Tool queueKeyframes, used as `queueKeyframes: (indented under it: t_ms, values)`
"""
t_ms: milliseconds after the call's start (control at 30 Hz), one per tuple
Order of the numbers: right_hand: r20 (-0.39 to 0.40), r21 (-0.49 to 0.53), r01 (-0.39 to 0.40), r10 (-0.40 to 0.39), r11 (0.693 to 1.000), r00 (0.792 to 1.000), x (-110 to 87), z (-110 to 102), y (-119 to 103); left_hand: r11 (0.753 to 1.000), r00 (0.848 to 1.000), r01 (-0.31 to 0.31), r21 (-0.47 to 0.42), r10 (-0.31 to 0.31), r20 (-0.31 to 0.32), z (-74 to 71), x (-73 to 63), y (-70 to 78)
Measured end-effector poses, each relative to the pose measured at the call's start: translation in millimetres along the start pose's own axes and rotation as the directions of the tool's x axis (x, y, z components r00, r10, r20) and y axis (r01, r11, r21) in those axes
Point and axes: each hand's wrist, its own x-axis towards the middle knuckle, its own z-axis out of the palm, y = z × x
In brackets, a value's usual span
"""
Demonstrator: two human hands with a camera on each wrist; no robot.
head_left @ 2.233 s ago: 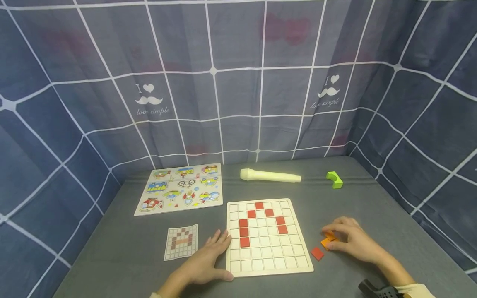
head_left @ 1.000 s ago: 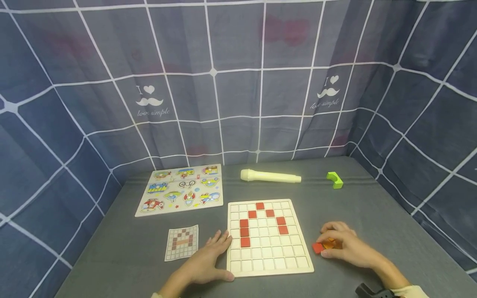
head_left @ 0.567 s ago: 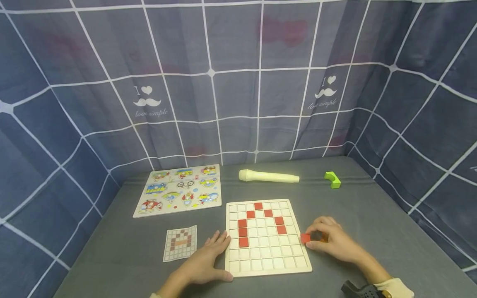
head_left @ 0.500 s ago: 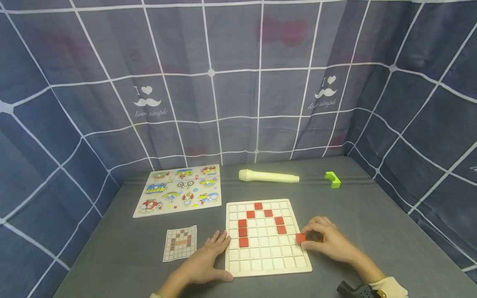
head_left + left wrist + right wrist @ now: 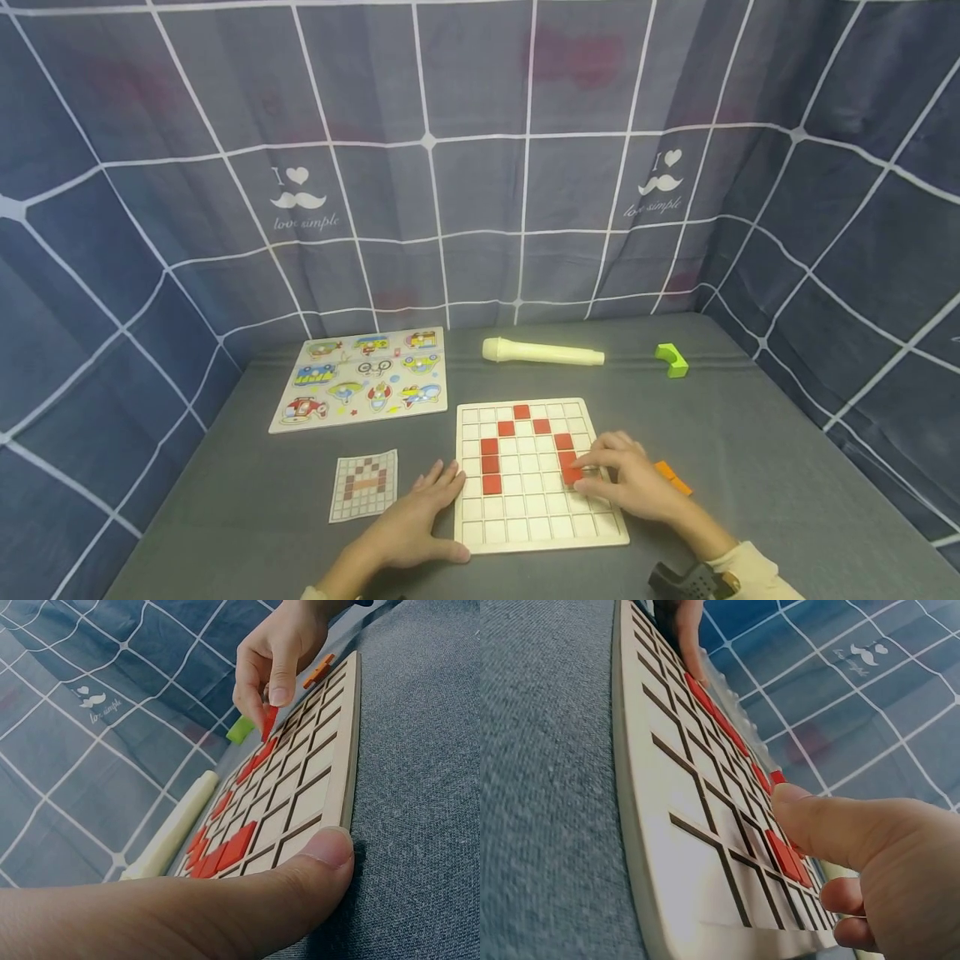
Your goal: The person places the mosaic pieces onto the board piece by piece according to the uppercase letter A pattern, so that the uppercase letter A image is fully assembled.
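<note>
A pale wooden grid board (image 5: 531, 528) lies flat, with red square tiles (image 5: 491, 463) set in an arch on it. My left hand (image 5: 416, 527) rests at the board's left edge, fingers spread and thumb at the front corner, as the thumb (image 5: 300, 877) in the left wrist view also shows. My right hand (image 5: 628, 480) is over the right side, pinching a red tile (image 5: 270, 723) between thumb and fingers. That tile is tilted, just below the red tiles of the right column. Two orange tiles (image 5: 673, 477) lie beside the board, partly behind my right hand.
A small pattern card (image 5: 364, 487) lies left of the board. Behind are a puzzle board (image 5: 360, 385) with vehicle pictures, a cream microphone-shaped piece (image 5: 543, 352) and a green notched block (image 5: 672, 361). A checked curtain (image 5: 480, 192) surrounds the grey table.
My right hand gathered the loose red tile beside the orange ones, then carried it left onto the board's right side. The orange tiles stay on the table. My left hand has not moved.
</note>
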Motion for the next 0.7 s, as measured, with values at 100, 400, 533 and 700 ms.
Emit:
queueKeyframes:
  t_ms: [100, 400, 533, 700]
  values:
    - [0.003, -0.006, 0.007, -0.007, 1.0, 1.0, 0.8, 1.6, -1.1, 1.0, 1.0, 0.003, -0.001, -0.003, 0.0, -0.4, 0.0, 0.7]
    - [0.016, -0.034, -0.04, 0.041, 0.999, 0.999, -1.8, 3.6, -0.7, 1.0, 1.0, 0.0, 0.005, 0.0, 0.004, 0.2, -0.1, 0.7]
    - [0.017, -0.063, -0.039, 0.04, 0.997, 0.999, -2.8, 4.7, -0.6, 1.0, 1.0, 0.003, 0.001, -0.003, 0.004, 0.5, 0.0, 0.1]
    - [0.017, -0.08, -0.035, 0.036, 0.996, 0.999, -2.8, 5.0, 0.1, 1.0, 1.0, 0.0, 0.01, 0.0, -0.002, 0.6, 0.6, -0.5]
